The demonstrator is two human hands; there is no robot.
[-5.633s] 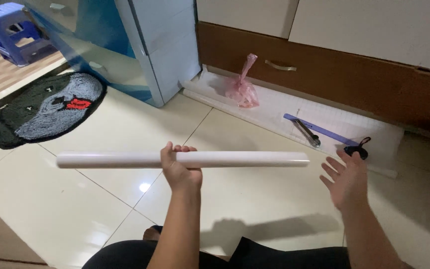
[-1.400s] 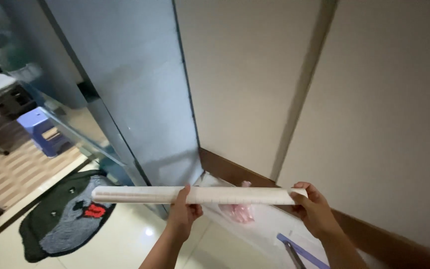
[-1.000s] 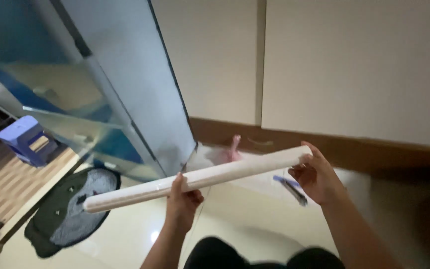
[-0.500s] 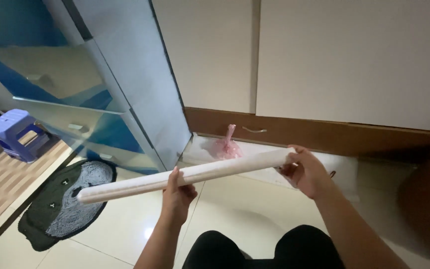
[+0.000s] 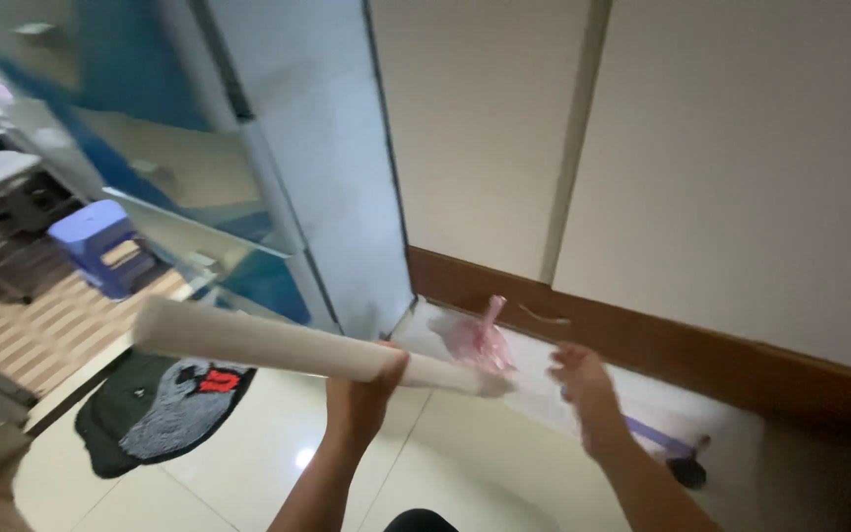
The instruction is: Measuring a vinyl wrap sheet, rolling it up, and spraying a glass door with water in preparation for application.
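My left hand (image 5: 361, 399) is closed around the white roll (image 5: 297, 347) toward its right end, held in the air above the floor (image 5: 268, 463). Its long axis runs left-high to right-low, right tip near the pink bag (image 5: 485, 340). My right hand (image 5: 583, 379) is off it, just beside that tip, blurred, fingers look loosely open.

White roll (image 5: 288, 345) looks like smooth matt paper. Floor tiles (image 5: 278, 463) are glossy, throwing back a light spot. Pink bag (image 5: 485, 340) is thin, crinkly plastic. Mat (image 5: 164, 404) is fuzzy cloth. Baseboard drawer (image 5: 662, 345) shows brown wood. Purple stool (image 5: 100, 241) is plain plastic.
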